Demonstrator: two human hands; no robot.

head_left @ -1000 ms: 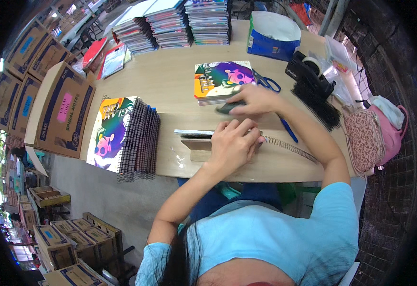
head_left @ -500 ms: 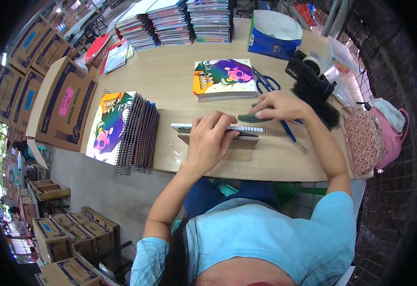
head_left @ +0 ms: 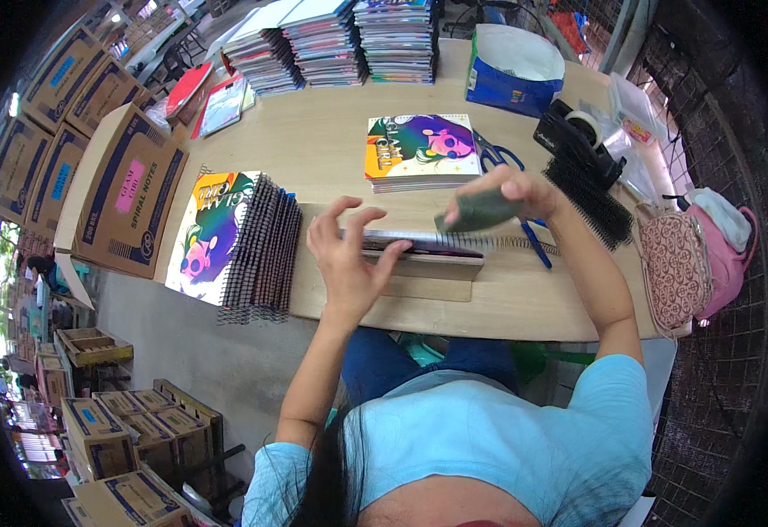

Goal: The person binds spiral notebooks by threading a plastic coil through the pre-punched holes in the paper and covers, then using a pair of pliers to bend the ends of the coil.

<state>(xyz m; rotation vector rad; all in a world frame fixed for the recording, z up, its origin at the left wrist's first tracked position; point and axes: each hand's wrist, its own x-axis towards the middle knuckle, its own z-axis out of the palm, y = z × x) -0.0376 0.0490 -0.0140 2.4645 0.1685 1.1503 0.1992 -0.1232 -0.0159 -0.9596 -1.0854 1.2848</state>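
A thin notebook (head_left: 419, 237) stands on its edge against a low wooden stand (head_left: 436, 269) on the table before me. My left hand (head_left: 349, 259) is around its left end, thumb on the near side and fingers spread over the top edge. A long wire spiral (head_left: 515, 241) runs along the top edge and sticks out past the right end. My right hand (head_left: 529, 193) is just above the spiral with a dark green cloth-like piece (head_left: 485, 211) at its fingers, blurred by motion. Whether the piece touches the spiral I cannot tell.
Bound spiral notebooks (head_left: 261, 246) stack on the left beside a cardboard box (head_left: 125, 193). Beyond my hands lie a notebook pile (head_left: 423, 149) and scissors (head_left: 498, 156). Rightward are a tape dispenser (head_left: 573, 136), black spirals (head_left: 590, 202), a blue pen-like tool (head_left: 537, 246) and a patterned pouch (head_left: 674, 263).
The notebook has shifted slightly right. My left fingers have spread and lifted from their tighter grip. My right hand has turned and risen a little with the green piece.
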